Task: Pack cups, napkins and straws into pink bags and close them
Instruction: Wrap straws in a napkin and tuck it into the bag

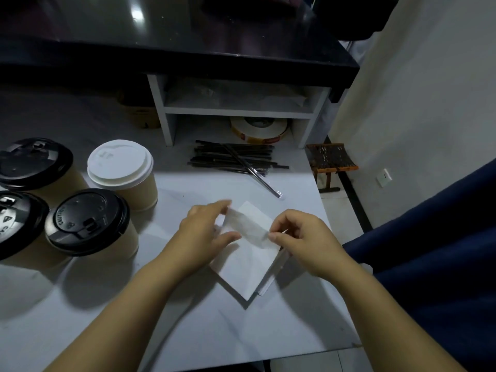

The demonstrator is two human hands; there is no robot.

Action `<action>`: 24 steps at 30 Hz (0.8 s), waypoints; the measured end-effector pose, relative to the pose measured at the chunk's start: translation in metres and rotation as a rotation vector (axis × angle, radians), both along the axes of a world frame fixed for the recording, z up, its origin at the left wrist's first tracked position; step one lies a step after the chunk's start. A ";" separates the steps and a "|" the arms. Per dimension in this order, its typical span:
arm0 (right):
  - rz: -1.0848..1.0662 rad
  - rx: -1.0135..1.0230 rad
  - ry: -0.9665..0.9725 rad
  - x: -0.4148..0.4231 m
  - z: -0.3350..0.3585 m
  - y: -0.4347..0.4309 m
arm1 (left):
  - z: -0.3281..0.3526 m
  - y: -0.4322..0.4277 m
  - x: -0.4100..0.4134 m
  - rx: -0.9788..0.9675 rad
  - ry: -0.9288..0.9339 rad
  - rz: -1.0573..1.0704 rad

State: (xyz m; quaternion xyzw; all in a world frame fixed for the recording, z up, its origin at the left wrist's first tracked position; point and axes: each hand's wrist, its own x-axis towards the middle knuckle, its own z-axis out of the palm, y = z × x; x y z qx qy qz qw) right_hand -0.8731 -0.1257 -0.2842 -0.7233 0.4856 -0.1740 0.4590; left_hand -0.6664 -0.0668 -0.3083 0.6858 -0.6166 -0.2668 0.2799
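Because limp, light and easily torn, take napkin (248,230) by 1 corner: pinched there in right hand (303,242), touched by straight-fingered left hand (204,234), frame centre.

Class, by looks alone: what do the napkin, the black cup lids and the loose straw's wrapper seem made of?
Napkin: thin matte tissue paper; its lifted flap looks translucent. Black lids: probably moulded plastic, faint sheen, raised lettering. Straw wrapper: clear glossy film, likely plastic.

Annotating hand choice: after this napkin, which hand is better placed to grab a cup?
Left, probably. The left hand rests on the napkin, closest to the nearest black-lidded cup; all four cups stand on its side. The right hand pinches the napkin and would have to cross over.
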 end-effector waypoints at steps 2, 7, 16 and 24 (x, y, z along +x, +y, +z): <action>-0.060 0.048 -0.019 0.001 -0.001 -0.001 | 0.000 -0.001 0.001 -0.037 0.022 -0.020; -0.225 -0.056 0.128 0.000 -0.013 -0.015 | 0.004 0.005 0.005 -0.066 0.116 -0.043; -0.134 -0.054 0.299 0.003 -0.022 -0.022 | 0.007 0.006 0.005 -0.079 0.111 -0.065; -0.106 -0.170 0.188 0.000 -0.017 -0.024 | 0.002 0.000 0.003 -0.146 0.056 -0.037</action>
